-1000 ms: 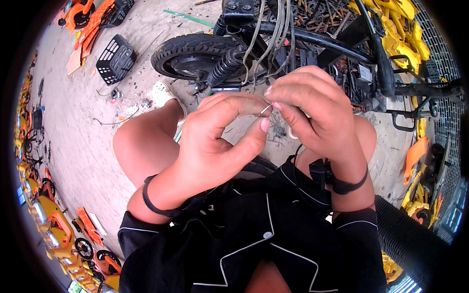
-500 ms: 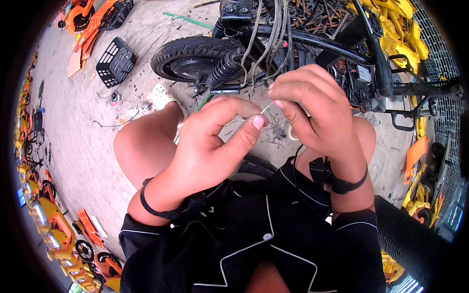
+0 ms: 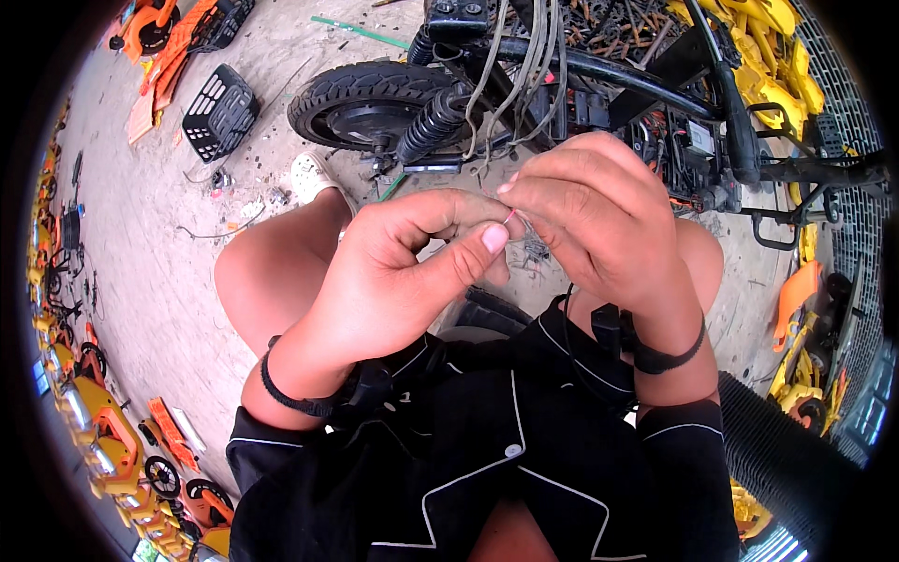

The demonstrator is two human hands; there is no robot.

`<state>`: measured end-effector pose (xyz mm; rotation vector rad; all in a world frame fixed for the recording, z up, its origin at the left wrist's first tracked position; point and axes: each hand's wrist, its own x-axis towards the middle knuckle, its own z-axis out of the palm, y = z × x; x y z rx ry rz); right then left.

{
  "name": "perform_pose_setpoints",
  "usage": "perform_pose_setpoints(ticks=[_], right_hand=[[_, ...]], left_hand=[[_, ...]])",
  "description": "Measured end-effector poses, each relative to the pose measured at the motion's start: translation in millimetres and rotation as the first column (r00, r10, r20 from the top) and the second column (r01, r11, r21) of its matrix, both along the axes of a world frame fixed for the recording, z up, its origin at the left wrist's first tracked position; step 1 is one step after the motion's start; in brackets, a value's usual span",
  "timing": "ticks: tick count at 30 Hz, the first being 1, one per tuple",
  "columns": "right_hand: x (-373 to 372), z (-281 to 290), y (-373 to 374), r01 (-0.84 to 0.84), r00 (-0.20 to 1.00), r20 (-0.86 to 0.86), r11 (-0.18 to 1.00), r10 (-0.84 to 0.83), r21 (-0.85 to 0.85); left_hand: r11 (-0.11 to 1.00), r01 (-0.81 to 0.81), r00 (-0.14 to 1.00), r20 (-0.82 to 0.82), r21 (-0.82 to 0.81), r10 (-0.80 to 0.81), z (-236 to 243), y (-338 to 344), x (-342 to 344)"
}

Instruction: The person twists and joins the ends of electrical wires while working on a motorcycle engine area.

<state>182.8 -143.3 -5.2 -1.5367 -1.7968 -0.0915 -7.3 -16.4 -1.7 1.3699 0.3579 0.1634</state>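
My left hand point(image 3: 393, 267) pinches a thin wire point(image 3: 510, 214), a reddish bit of which shows beside the thumbnail. My right hand point(image 3: 604, 220) is curled close against it, thumb and forefinger at the same wire; their exact contact is partly hidden. Just beyond both hands stands a black two-wheeler frame point(image 3: 618, 80) with a fat rear tire point(image 3: 328, 108), a coil shock absorber point(image 3: 431, 126), grey cables point(image 3: 524, 66) hanging down and tangled electrical parts point(image 3: 655, 150) low inside it.
A black plastic basket point(image 3: 220, 112) lies on the concrete floor point(image 3: 140, 244) at the upper left, near orange panels point(image 3: 164, 75). Yellow body panels point(image 3: 763, 66) pile up at the right. Orange and yellow parts point(image 3: 103, 431) line the left edge. My knees frame my hands.
My hands have drawn closer at the fingertips, the right one moving slightly left and down. Less of the thin pale strand shows between them, and a reddish bit is now visible.
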Motion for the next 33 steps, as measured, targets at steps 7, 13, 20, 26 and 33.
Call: perform_pose_setpoints(ticks=[7, 13, 20, 26, 33], right_hand=[[-2.5, 8.1, -1.4, 0.103, 0.99, -0.106, 0.994, -0.098, 0.039], [-11.8, 13.1, -5.0, 0.105, 0.989, -0.103, 0.994, -0.105, 0.004], [-15.4, 5.9, -3.1, 0.118, 0.991, -0.072, 0.993, -0.116, 0.022], [-16.3, 3.6, -4.3, 0.122, 0.993, -0.01, 0.992, -0.122, 0.017], [-21.8, -2.5, 0.0, 0.118, 0.992, 0.041, 0.988, -0.122, 0.103]], left_hand=[[0.995, -0.089, 0.992, 0.087, -0.043, 0.092, -6.5, -5.2, 1.1], [0.991, -0.119, 0.99, 0.08, 0.068, 0.114, -9.4, -5.1, 4.1], [0.765, -0.252, 0.965, 0.211, 0.593, 0.155, -14.0, -5.4, 8.4], [0.566, -0.307, 0.952, 0.263, 0.766, 0.16, -17.6, -9.2, 9.3], [0.503, -0.323, 0.946, 0.292, 0.801, 0.143, -19.3, -9.5, 7.9]])
